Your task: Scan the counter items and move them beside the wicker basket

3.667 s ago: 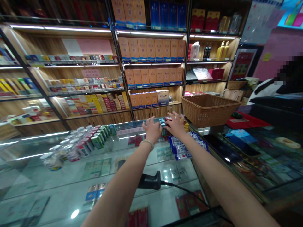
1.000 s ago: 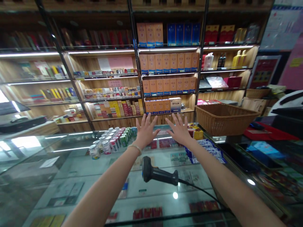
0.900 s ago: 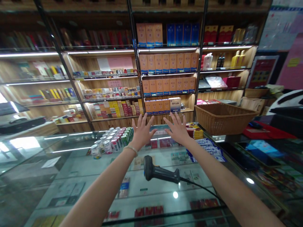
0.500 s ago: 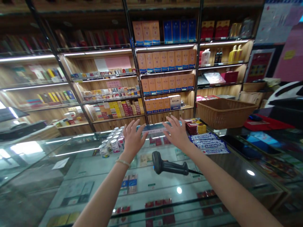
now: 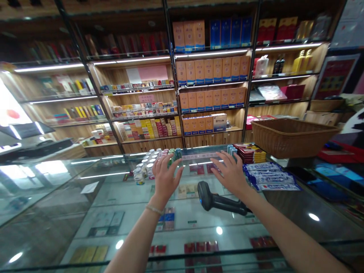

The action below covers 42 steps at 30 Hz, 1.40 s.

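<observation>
Both of my hands reach forward over a glass display counter (image 5: 125,204), holding nothing. My left hand (image 5: 165,176) has its fingers spread, close to a group of small white-lidded bottles (image 5: 147,163) that it partly covers. A pale bracelet circles that wrist. My right hand (image 5: 231,172) is also spread, just left of the blue-and-white packets (image 5: 269,176) and the stack of red and yellow packs (image 5: 250,152). A black barcode scanner (image 5: 220,201) lies on the glass below it, its handle end partly hidden by my right forearm.
A brown wicker basket (image 5: 292,138) stands on the counter at the right, near dark phone-like devices (image 5: 301,172). Lit wooden shelves with orange boxes (image 5: 213,70) and cigarette packs (image 5: 150,128) rise behind. Packs also lie under the glass.
The view has turned a little left, so the shelves and counter goods sit further right. My hands stay spread above the counter, slightly lower in view. The scanner has not been picked up.
</observation>
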Available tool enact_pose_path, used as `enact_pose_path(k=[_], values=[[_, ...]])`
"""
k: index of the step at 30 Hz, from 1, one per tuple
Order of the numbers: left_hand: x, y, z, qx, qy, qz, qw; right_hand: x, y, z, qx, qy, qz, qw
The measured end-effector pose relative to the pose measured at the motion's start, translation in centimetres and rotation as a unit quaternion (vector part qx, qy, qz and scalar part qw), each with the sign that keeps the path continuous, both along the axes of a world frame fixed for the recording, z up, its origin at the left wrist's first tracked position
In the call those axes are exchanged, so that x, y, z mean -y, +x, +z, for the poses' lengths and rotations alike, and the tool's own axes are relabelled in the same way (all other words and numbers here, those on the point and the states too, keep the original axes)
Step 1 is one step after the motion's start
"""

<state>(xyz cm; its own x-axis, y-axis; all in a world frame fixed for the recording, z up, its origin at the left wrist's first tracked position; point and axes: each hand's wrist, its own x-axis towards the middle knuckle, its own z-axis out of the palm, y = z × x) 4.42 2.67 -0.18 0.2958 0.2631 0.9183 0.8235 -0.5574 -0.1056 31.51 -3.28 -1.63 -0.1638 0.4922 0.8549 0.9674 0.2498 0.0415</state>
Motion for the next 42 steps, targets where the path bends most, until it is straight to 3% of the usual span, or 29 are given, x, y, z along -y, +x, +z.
enact_pose_path(k=[16,22,26,33,42], values=[[0.1,-0.6,-0.5,0.013,-0.013,0.020,1.000,0.4,-0.1,-0.7,0.014,-0.012,-0.004,1.000],[-0.4,-1.2,-0.9,0.026,-0.049,0.038,0.998,-0.4,-0.5,-0.7,0.038,-0.015,-0.008,0.999],[-0.7,-1.5,-1.3,0.016,-0.076,0.053,0.996,-1.6,-1.2,0.1,0.069,-0.030,0.005,0.997],[-1.2,-1.3,-2.1,0.010,-0.114,0.083,0.990,-6.1,-3.5,2.6,0.083,-0.066,0.038,0.994],[-1.8,-1.5,-3.0,0.025,-0.133,0.115,0.984,-15.6,-8.7,2.6,0.045,-0.188,0.044,0.980]])
